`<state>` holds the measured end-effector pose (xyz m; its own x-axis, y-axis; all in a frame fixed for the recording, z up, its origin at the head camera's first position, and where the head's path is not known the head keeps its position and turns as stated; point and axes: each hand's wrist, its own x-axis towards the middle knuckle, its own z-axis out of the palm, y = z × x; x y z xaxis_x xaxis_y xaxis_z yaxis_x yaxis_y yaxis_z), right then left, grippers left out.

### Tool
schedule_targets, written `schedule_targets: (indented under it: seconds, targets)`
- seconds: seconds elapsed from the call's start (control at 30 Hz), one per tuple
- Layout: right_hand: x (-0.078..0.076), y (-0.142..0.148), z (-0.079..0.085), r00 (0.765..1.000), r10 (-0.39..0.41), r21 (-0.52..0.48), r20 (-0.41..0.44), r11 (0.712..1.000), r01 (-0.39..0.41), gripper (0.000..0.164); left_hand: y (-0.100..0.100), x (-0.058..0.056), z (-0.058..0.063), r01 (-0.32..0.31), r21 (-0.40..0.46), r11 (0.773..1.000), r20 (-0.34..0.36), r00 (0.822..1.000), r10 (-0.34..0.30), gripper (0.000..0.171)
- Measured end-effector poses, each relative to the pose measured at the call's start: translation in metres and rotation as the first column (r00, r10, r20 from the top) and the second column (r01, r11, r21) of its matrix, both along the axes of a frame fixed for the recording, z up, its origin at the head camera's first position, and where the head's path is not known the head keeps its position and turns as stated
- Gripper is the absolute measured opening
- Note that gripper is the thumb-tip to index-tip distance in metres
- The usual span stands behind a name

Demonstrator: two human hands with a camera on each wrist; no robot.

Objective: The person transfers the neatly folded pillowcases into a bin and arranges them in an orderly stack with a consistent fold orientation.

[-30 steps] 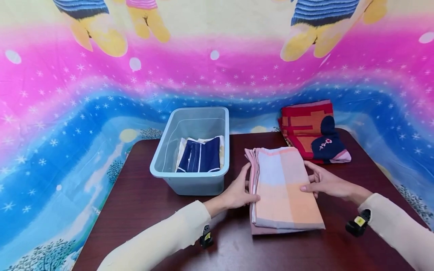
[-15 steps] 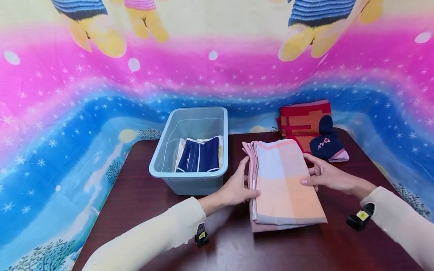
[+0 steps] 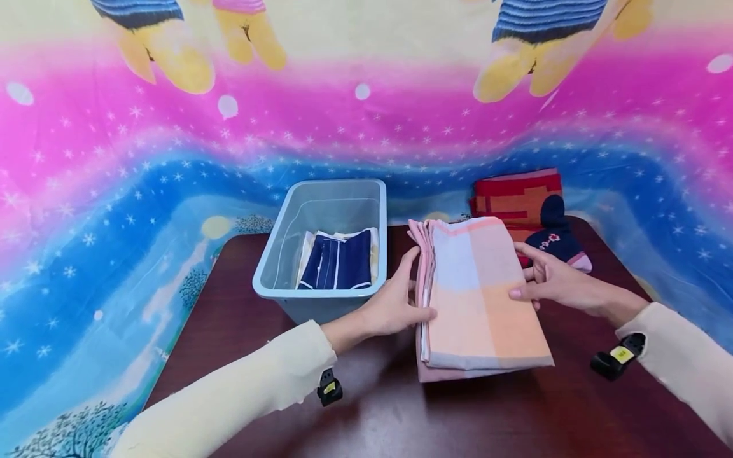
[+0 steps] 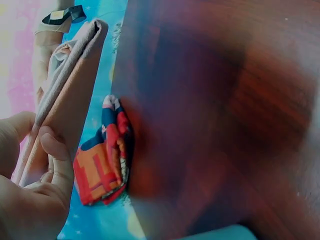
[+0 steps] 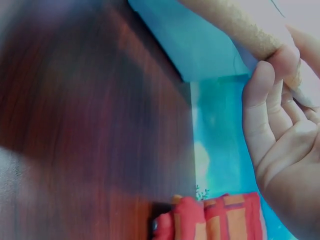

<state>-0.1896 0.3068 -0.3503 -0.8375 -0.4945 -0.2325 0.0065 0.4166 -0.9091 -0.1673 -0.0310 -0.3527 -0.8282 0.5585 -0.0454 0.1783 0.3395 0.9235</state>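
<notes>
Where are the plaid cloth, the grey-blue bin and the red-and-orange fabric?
Plaid cloth (image 3: 481, 299): head view, middle of its upward-facing side.
Grey-blue bin (image 3: 317, 293): head view, near edge of its rim.
Red-and-orange fabric (image 3: 509, 198): head view, upper part, left of the navy piece (image 3: 552, 212).

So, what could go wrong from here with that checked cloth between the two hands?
The checked cloth might slip open: the left hand and right hand grip only its sides, and several loose layers show along its left edge. If it goes toward the bin, a hanging corner could catch the rim. If it goes inside, it could push the navy folded cloth there out of shape.
</notes>
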Motion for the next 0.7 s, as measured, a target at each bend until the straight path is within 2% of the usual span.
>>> schedule_targets:
  seconds: [0.1, 0.3, 0.5, 0.7]
  targets:
    - [0.0, -0.002, 0.005, 1.0, 0.001, -0.001, -0.01, 1.0, -0.001, 0.094, -0.004, -0.001, 0.007, 0.016, 0.004, 1.0, -0.003, 1.0, -0.016, 0.105]
    - [-0.001, -0.008, 0.015, 1.0, 0.028, -0.022, -0.011, 0.999, -0.028, 0.095, -0.011, -0.002, 0.024, 0.037, 0.014, 0.999, 0.043, 0.998, -0.038, 0.105]
    - [0.0, -0.02, 0.026, 0.999, 0.018, -0.043, -0.028, 0.999, -0.019, 0.095, -0.023, -0.007, 0.04, 0.017, -0.015, 1.0, 0.055, 0.998, -0.016, 0.107]
    - [0.0, -0.034, 0.032, 0.999, 0.016, -0.059, -0.033, 0.998, -0.018, 0.095, -0.04, -0.012, 0.049, 0.011, -0.038, 0.999, 0.078, 0.997, -0.008, 0.107]
